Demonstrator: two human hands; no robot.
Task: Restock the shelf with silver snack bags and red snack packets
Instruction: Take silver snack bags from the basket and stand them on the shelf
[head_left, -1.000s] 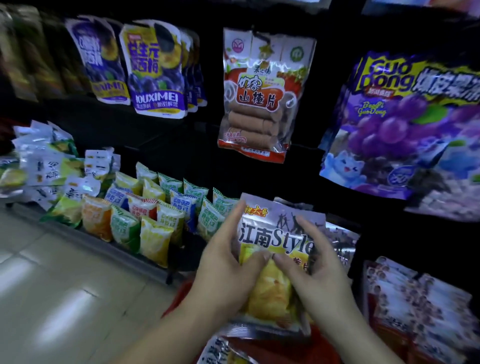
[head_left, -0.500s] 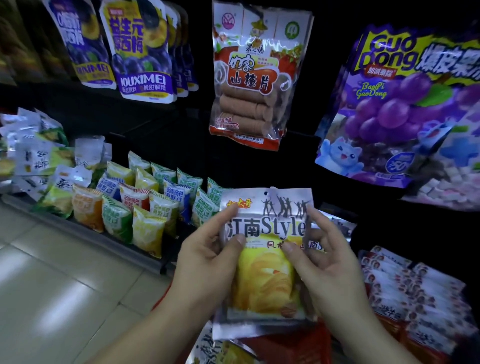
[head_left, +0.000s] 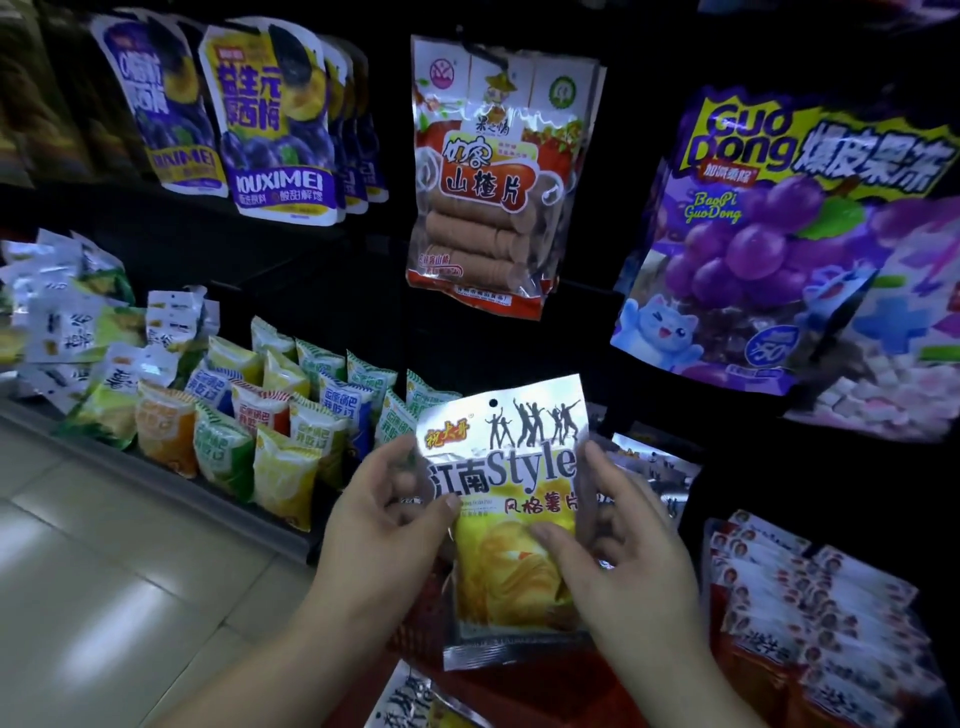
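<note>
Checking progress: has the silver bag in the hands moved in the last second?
Yes, slightly. The silver bag has turned anticlockwise: its top right corner now sits above the left, while the hanging packet above keeps its slant.

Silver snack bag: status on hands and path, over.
Left hand and right hand pinch silver snack bag by its sides, upright. Same silver bags shelved just behind, to its right. Nothing visible between.

Dim aisle, bright foil.
Floor tiles (head_left: 104, 597) beside the left hand (head_left: 384, 535) gleam; silver snack bag (head_left: 506, 452) glints; edges warp.
</note>
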